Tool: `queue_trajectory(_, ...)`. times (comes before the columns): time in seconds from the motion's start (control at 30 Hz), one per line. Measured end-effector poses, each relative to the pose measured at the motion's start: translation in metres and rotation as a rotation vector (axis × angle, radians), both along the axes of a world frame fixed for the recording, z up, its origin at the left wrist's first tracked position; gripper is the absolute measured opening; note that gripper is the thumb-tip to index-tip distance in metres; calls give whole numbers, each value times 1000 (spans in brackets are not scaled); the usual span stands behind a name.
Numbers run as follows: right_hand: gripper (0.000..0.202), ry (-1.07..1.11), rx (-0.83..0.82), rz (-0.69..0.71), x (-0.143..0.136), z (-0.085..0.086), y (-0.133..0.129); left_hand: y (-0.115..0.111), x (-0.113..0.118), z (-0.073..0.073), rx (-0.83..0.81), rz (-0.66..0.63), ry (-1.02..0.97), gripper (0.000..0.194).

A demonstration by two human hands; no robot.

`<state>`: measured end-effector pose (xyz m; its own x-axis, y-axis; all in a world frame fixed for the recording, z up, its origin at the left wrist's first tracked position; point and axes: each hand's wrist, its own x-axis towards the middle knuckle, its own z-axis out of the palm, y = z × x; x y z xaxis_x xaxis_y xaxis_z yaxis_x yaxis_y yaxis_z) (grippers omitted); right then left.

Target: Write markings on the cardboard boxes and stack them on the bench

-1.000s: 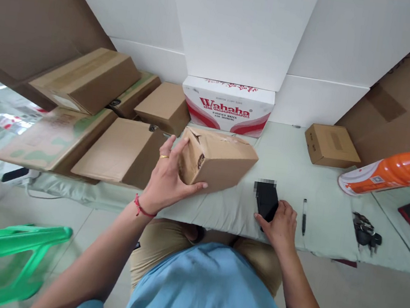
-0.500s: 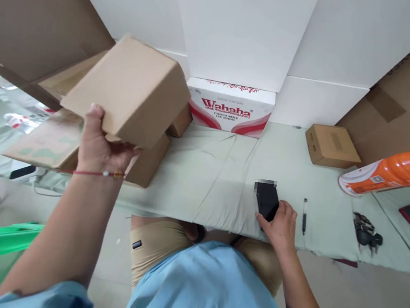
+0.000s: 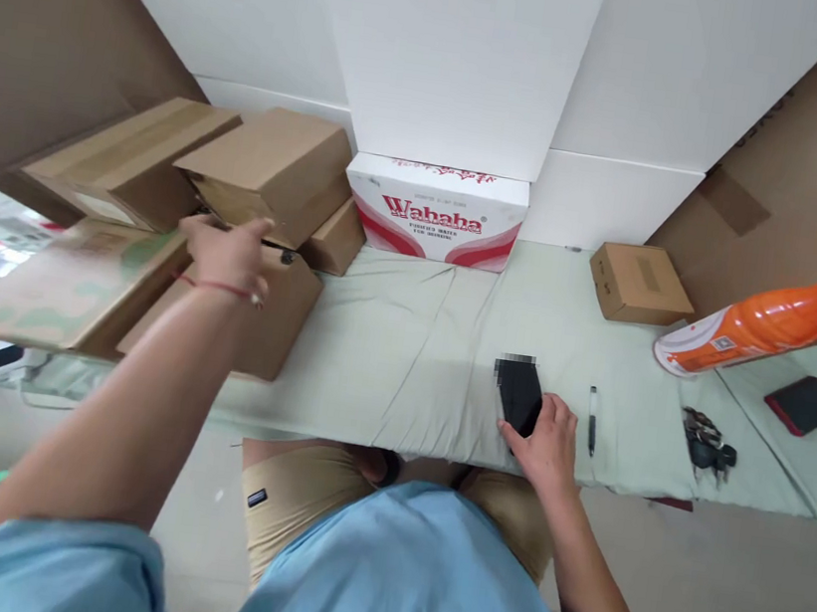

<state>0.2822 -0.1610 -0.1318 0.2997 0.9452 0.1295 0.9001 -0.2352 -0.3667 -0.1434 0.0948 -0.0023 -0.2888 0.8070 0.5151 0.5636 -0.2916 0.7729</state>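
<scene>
My left hand (image 3: 223,257) reaches over the front cardboard box (image 3: 279,314), its fingers spread at the lower front edge of the upper cardboard box (image 3: 269,162). Nothing shows in its grasp, though some fingertips are hidden. A small dark item (image 3: 287,256) lies near the front box's top edge; I cannot make out its kind. My right hand (image 3: 547,445) grips a black phone (image 3: 519,399) by its sides, thumb on the left and fingers on the right, at the table's front edge.
Another carton (image 3: 134,155) and a green-marked box (image 3: 72,287) stand at the left. A Wahaha carton (image 3: 432,214) is at the back. Rightward are a small box (image 3: 641,284), an orange bottle (image 3: 768,323), a pen (image 3: 592,421), keys (image 3: 707,446) and a dark red-edged object (image 3: 804,405).
The box my left hand held up and tilted now rests on the stack at the back left, and that hand has let go of it. My right hand keeps its hold on the phone.
</scene>
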Motion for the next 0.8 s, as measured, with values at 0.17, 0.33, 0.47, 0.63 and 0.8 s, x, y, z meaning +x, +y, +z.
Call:
queue_trajectory(0.17,89,16,41,-20,25,14,18,-99,63,-60,25,-6,225,55)
queue_trajectory(0.33,91,-175,142,-61,106,69,96,-184,102,-122,-152,-318,600,33)
queue_trajectory(0.47,87,-266,18,-179,158,101,170,-193,106,-135,-204,-321,732,33)
queue_trajectory(0.63,85,-185,-180,-288,169,93,214,-191,109,-130,-175,-279,753,32)
queue_trajectory(0.8,74,-240,-142,-225,129,73,197,-193,109,-133,-186,-266,743,32)
